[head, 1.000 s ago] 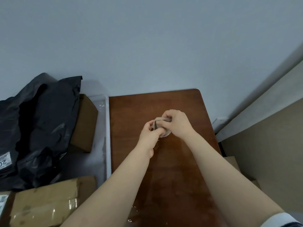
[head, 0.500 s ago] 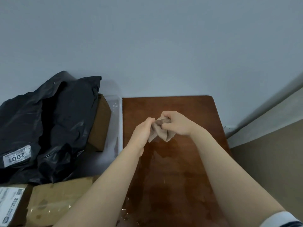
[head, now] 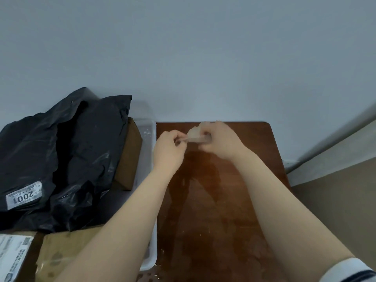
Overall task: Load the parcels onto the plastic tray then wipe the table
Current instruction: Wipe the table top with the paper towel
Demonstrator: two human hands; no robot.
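Both hands hold a small beige cloth [head: 195, 135] above the far part of the brown wooden table [head: 219, 210]. My left hand [head: 169, 150] pinches its left end and my right hand [head: 218, 141] grips its right part, so the cloth is stretched between them. It is blurred. To the left, the clear plastic tray [head: 150, 131] holds a large black plastic-wrapped parcel [head: 61, 159] with a white "2001" label, a brown cardboard box [head: 130, 157] behind it and a taped cardboard box [head: 61, 255] at the near end.
A grey wall rises right behind the table and tray. At the table's right edge there is a drop to a beige floor [head: 335, 200] with a pale skirting strip [head: 335, 145]. Wet streaks shine on the tabletop, and small crumbs lie near its front left edge.
Both hands have moved toward the table's far edge with the cloth and pulled slightly apart, stretching it. The view has shifted, so more of the tray's parcels show.
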